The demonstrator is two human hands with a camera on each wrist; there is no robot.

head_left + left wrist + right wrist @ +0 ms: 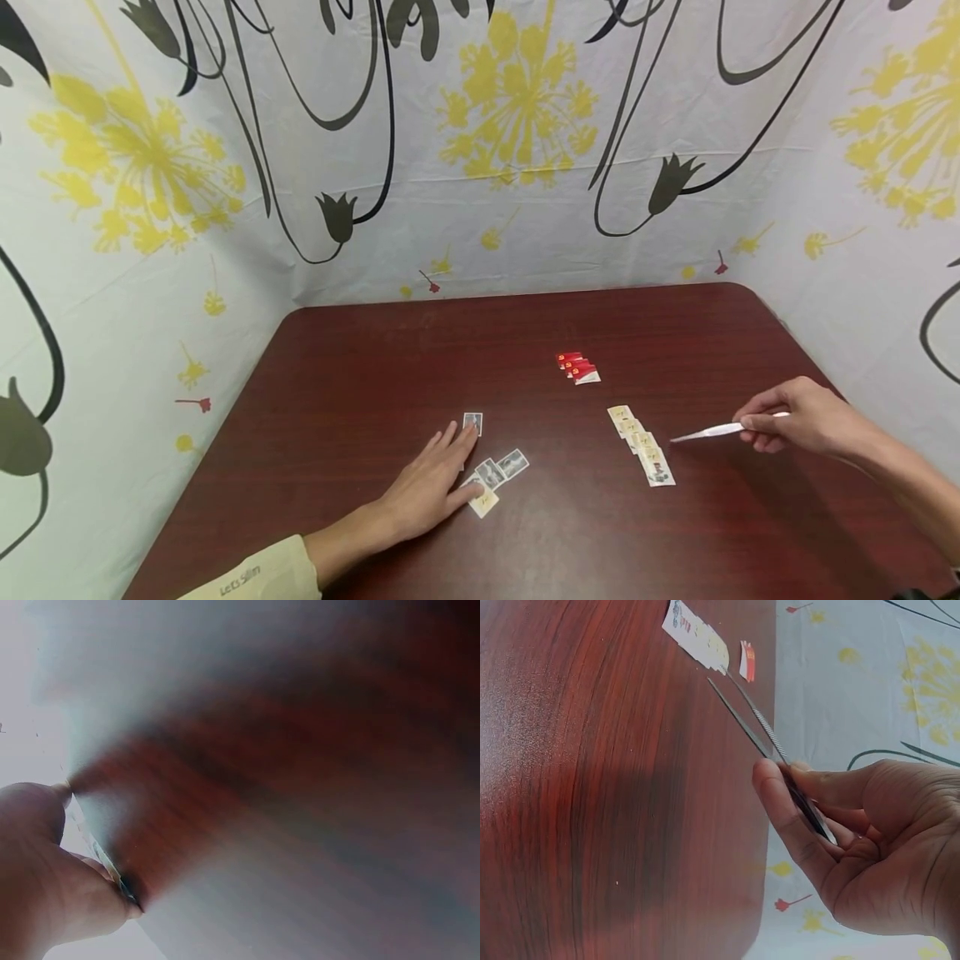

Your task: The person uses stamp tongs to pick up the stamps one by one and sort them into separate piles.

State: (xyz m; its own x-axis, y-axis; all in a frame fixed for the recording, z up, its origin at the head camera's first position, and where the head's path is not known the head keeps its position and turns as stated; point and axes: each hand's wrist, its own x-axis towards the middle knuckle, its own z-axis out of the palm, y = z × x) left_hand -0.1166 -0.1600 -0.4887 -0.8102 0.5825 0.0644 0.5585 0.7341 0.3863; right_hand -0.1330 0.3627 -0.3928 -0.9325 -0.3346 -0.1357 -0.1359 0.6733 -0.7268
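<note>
My left hand [427, 492] lies with fingers spread on the table. Its fingertips touch a small grey stamp [473, 419], and the thumb rests on a loose group of stamps: two grey ones [513, 463] and a yellowish one [486, 503]. In the left wrist view, the hand [52, 870] shows at the lower left, the rest washed out. My right hand [798, 417] pinches metal tweezers [769, 739] between thumb and fingers. The tweezers' tips stand apart with nothing between them, just right of an overlapping row of yellowish stamps [633, 435].
Farther back lies a small overlapping stack of red stamps [576, 367]. Everything lies on a dark red wooden table [360, 367] with rounded far corners. A white cloth [465, 225] with flower prints hangs around its far and side edges.
</note>
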